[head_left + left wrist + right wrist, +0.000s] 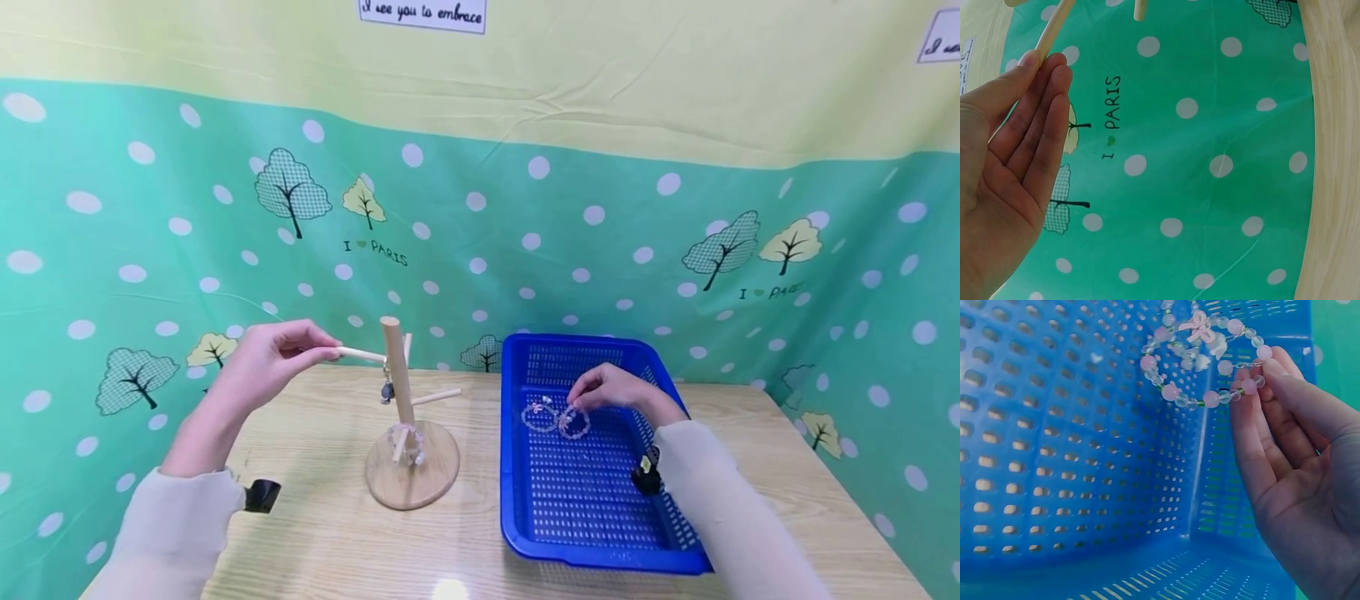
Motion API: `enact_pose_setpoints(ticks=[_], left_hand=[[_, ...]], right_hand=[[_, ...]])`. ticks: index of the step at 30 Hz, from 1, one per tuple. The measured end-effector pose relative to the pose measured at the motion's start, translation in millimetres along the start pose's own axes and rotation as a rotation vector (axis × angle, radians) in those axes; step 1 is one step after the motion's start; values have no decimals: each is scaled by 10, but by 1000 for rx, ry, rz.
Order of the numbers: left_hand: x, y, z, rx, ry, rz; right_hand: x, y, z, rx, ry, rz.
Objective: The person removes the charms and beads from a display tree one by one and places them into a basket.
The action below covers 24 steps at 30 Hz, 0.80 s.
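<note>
My left hand (279, 357) pinches the tip of an upper peg (362, 354) on a wooden stand (400, 375) between thumb and fingers. A dark charm (387, 392) hangs from that peg close to the post. Around a low front peg of the stand hangs a beaded bracelet (418, 443). Over the blue basket (510, 492), my right hand (611, 388) pinches a bracelet of pink and clear beads (1211, 398) by its edge. A second beaded bracelet (538, 423) with a pink bow charm lies just left of it in the basket.
The stand's round base (382, 487) rests on the wooden table (315, 533), left of the basket. Another bare peg (438, 397) juts right from the post. A green and yellow patterned cloth (480, 217) hangs behind the table and along its right side.
</note>
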<state>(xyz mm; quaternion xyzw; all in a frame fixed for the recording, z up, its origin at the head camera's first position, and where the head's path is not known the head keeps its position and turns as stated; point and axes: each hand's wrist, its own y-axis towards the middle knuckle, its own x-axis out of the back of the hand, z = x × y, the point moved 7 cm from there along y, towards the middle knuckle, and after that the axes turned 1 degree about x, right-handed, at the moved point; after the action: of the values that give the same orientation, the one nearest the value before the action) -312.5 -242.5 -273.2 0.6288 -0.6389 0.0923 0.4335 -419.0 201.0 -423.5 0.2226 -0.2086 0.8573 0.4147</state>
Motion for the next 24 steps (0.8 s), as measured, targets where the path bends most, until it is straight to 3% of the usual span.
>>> enact_pose_setpoints(ticks=[8,24], left_hand=[[8,6,14,1,-1,3],[5,16,15,4,1,6]], right_hand=[[-43,49,-3,48,-29,-15],[-58,109,-146,9,-106,-107]])
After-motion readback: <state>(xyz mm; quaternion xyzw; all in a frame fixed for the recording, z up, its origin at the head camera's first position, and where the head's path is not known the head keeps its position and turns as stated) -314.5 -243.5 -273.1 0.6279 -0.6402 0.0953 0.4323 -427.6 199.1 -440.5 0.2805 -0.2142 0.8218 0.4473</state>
